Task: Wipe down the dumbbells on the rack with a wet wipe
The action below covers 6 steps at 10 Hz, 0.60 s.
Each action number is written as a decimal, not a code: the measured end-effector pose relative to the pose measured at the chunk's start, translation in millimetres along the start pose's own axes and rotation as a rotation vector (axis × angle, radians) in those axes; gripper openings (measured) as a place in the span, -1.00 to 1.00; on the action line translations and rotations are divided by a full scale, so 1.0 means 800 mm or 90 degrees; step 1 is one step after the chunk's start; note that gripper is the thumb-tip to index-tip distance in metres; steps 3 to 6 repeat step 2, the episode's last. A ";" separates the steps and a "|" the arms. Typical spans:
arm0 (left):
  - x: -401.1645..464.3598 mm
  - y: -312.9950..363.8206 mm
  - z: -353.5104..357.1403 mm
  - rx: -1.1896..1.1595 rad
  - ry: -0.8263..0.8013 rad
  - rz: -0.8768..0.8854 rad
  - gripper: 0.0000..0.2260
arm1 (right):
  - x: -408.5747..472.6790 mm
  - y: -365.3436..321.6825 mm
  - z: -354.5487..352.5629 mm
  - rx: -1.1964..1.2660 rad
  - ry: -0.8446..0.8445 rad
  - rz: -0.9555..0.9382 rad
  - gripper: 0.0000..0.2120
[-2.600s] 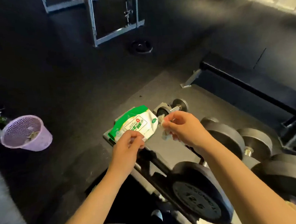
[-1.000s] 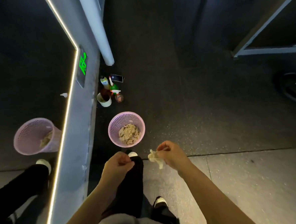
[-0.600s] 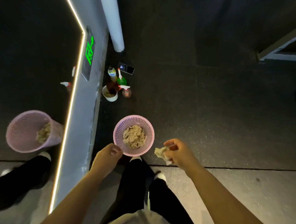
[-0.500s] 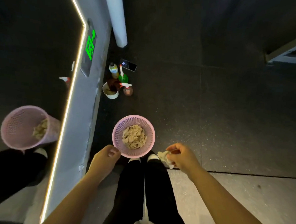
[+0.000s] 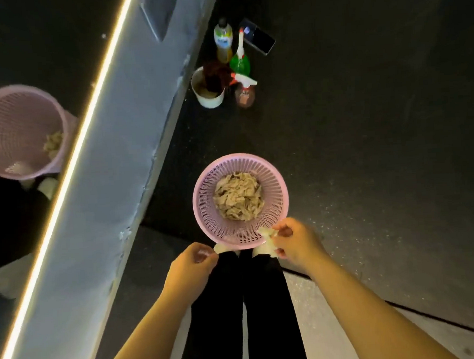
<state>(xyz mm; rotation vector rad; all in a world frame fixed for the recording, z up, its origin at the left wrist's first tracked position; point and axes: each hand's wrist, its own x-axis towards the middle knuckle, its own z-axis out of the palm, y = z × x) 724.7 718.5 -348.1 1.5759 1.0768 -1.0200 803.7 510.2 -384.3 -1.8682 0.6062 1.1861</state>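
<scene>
While the right hand (image 5: 295, 241) pinches a crumpled off-white wet wipe (image 5: 266, 242) at the near rim of the pink perforated plastic basket (image 5: 204, 200), used wipes fill the basket. Left hand (image 5: 189, 265), just left of it, is loosely curled; whether it holds anything cannot be told.

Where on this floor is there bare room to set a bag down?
The dark floor right of the pink basket is bare. By the mirror wall it is crowded: bottles, a white cup, a phone.
</scene>
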 end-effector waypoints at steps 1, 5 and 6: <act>0.035 -0.014 0.003 -0.019 0.004 -0.003 -0.99 | 0.047 0.006 0.028 0.098 -0.030 0.020 -0.75; 0.059 -0.021 -0.002 -0.024 0.044 0.011 -0.96 | 0.070 0.005 0.047 0.072 -0.045 -0.007 -0.84; 0.059 -0.021 -0.002 -0.024 0.044 0.011 -0.96 | 0.070 0.005 0.047 0.072 -0.045 -0.007 -0.84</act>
